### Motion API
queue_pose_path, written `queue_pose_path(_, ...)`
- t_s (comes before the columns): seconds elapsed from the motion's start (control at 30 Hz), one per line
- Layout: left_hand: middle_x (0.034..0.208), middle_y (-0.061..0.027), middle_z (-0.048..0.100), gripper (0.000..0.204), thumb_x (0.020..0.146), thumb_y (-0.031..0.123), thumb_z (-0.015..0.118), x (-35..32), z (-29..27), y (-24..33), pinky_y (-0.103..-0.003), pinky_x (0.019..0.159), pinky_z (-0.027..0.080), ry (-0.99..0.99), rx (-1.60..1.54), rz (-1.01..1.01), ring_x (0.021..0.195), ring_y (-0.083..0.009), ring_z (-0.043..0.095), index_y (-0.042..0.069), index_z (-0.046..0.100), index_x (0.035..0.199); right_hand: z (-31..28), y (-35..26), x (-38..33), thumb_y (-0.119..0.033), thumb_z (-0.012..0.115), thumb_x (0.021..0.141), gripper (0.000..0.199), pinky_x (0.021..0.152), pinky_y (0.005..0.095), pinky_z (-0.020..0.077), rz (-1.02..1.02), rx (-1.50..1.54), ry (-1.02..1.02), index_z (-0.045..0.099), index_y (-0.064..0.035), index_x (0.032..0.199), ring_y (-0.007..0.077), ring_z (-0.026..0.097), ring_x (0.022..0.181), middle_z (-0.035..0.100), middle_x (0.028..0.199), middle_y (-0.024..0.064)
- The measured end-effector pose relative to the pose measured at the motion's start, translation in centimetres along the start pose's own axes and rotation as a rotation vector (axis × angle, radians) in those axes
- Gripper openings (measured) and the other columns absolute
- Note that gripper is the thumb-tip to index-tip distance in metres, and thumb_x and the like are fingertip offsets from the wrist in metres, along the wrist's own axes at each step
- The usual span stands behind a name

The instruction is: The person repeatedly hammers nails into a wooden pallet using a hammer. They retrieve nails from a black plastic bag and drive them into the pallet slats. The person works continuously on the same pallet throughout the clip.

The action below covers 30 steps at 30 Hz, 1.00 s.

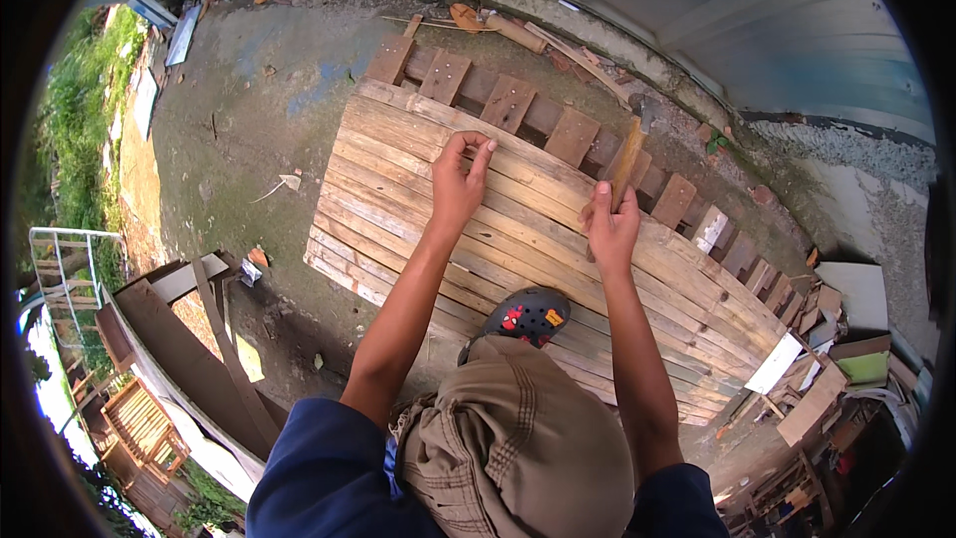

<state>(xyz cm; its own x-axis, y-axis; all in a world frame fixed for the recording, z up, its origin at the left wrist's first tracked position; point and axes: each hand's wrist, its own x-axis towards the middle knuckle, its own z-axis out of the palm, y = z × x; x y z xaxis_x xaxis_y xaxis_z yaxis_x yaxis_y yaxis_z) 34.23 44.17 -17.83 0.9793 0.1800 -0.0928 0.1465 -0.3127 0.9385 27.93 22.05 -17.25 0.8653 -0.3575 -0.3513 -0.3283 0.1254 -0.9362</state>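
Note:
My right hand point(611, 224) is closed round the wooden handle of a hammer point(630, 151). The hammer's dark metal head points away from me, over the far edge of a panel of pale wooden slats point(398, 174). Above the slats, to the left, my left hand point(462, 177) has its thumb and forefinger brought together in a pinch. Whatever they may hold is too small to make out. One foot in a black clog point(530, 316) rests on the near part of the panel.
Short brown boards point(508, 103) jut from beneath the panel's far edge. Beyond lie wood scraps and a grey metal sheet wall point(697, 10). Cardboard and offcuts point(817, 403) are heaped at the right. A wooden frame point(199, 339) leans at the left, on the concrete floor.

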Motion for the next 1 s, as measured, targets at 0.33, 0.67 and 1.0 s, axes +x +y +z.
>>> queue_pose_path(0.33, 0.092, -0.011, 0.07, 0.012, 0.095, 0.013, 0.071, -0.4, 11.1, 1.6, -0.042, 0.082, 0.046, -0.426, 0.262, 0.55, 0.089, -0.0315, 0.066, 0.006, 0.064, 0.099, -7.2, 0.3, -15.5, -0.019, 0.058, 0.107, 0.017, 0.055, 0.0242, 0.0398, 0.213, -0.173, 0.074, 0.06, -0.0021, 0.109, 0.005, 0.048, 0.06, 0.055, 0.07, -0.0014)
queue_pose_path(0.67, 0.088, -0.0069, 0.07, 0.012, 0.099, 0.021, 0.067, 0.1, 12.4, 0.8, -0.041, 0.079, 0.044, -0.465, 0.486, 0.65, 0.084, -0.0277, 0.065, 0.009, 0.063, 0.096, -4.8, 1.8, -18.6, -0.019, 0.067, 0.102, 0.033, 0.07, 0.0307, 0.0529, 0.259, -0.304, 0.301, 0.055, 0.0012, 0.125, 0.016, 0.066, 0.076, 0.069, 0.091, 0.0127)
queue_pose_path(1.0, 0.088, -0.0078, 0.071, 0.013, 0.1, 0.02, 0.066, 0.5, 12.6, 0.9, -0.041, 0.078, 0.044, -0.476, 0.453, 0.663, 0.084, -0.0282, 0.066, 0.008, 0.062, 0.1, -4.6, 4.6, -15.3, -0.014, 0.064, 0.104, 0.026, 0.062, 0.0234, 0.0434, -0.05, -0.443, 0.331, 0.055, -0.0001, 0.123, 0.0044, 0.052, 0.072, 0.062, 0.085, 0.0011)
